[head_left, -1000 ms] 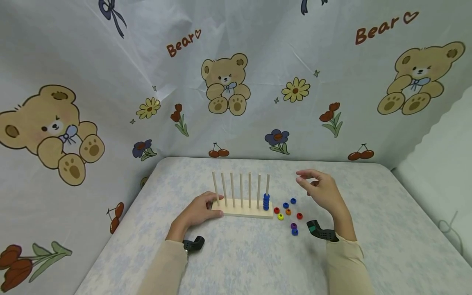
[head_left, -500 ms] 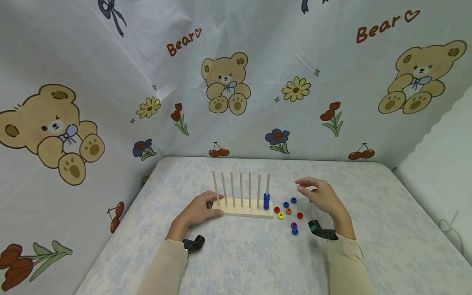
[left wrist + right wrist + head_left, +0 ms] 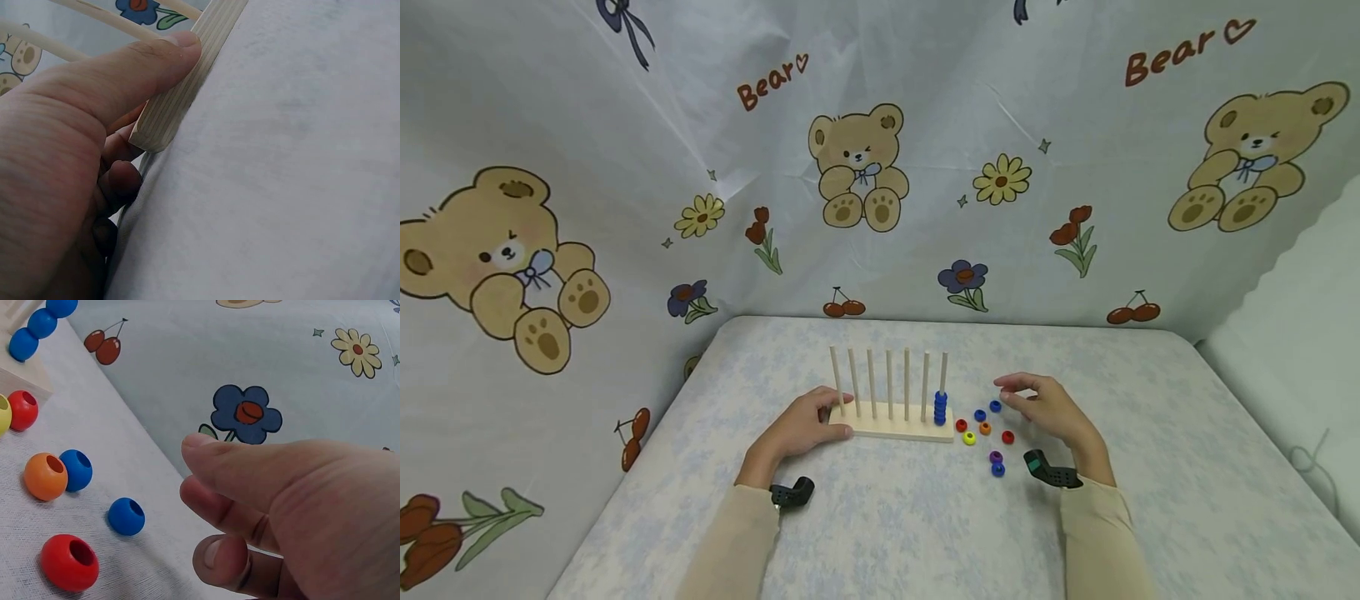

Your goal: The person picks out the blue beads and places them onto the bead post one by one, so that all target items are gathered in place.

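The wooden peg rack (image 3: 891, 429) stands upright on the table (image 3: 880, 525), its row of seven pegs running across in front of the person, probably so that every peg is within reach. The left hand (image 3: 797, 427) is clamped on the rack's left end, thumb along the near edge and fingers round the far side, presumably to stop it sliding. The right hand (image 3: 1052, 408) hovers at the other side, thumb and forefinger slightly apart with nothing visible between them, nearest the farther blue bead (image 3: 995, 406). On the rightmost peg sits a column of blue beads (image 3: 940, 408), held in line by the peg. Loose red, yellow, orange, purple and blue beads lie scattered off the rack's right end, seemingly on that side to suit the right hand.
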### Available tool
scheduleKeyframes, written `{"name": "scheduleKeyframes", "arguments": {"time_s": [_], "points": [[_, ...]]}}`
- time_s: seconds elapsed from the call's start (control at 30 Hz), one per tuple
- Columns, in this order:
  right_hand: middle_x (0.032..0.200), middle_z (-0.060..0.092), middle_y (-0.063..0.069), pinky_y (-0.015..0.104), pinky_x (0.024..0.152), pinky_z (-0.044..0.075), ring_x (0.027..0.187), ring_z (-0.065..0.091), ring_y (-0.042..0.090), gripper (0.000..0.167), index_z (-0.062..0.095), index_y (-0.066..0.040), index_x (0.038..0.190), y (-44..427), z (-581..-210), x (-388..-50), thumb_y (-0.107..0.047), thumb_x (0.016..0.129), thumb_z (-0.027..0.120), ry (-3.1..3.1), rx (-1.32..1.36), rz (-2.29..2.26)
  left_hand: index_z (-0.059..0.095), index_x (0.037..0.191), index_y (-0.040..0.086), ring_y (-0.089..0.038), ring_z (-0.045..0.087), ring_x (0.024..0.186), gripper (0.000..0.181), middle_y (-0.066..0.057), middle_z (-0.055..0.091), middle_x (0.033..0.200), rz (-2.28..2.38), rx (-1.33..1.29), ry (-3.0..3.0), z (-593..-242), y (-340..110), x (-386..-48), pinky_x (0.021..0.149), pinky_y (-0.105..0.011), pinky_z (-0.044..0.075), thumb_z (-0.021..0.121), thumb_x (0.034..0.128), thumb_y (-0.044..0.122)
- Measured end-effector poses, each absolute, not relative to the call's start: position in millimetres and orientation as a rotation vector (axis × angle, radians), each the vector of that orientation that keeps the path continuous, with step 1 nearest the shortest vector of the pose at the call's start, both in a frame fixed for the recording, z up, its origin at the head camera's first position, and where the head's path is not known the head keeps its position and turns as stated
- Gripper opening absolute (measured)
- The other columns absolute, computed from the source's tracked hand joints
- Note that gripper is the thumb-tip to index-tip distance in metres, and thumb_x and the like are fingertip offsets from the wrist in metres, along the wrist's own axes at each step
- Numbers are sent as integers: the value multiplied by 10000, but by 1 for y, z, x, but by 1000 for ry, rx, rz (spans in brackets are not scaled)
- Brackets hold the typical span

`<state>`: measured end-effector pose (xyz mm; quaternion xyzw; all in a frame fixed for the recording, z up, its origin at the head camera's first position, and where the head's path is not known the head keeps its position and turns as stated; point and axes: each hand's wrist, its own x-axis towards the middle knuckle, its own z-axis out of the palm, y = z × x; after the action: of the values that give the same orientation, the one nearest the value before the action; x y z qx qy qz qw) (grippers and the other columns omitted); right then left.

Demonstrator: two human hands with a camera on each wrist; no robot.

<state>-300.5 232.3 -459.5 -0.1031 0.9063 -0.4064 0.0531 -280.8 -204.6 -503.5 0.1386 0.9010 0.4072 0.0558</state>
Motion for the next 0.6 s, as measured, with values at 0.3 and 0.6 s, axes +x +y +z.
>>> {"name": "scheduleKeyframes", "arguments": {"time_s": [0.3,0.6], "points": [[1157,665,100,346,800,480,1005,567,239,327,674,-122,1282,231,-476,-305,-258,984,659,2737,-225,-1215,652,1238,423,-172,494,873,481,158,591,1176,1262,426,2717,-499,-204,-279,765,-332,414,836,795,467],[1078,660,51,339,820,442,993,570,218,308,692,-137,1251,229,-487,-308,-240,961,691,2772,-234,-1172,649,1222,448,-173,495,870,473,157,592,1137,1241,421,2729,-500,-205,-280,757,-333,413,834,788,492]]}}
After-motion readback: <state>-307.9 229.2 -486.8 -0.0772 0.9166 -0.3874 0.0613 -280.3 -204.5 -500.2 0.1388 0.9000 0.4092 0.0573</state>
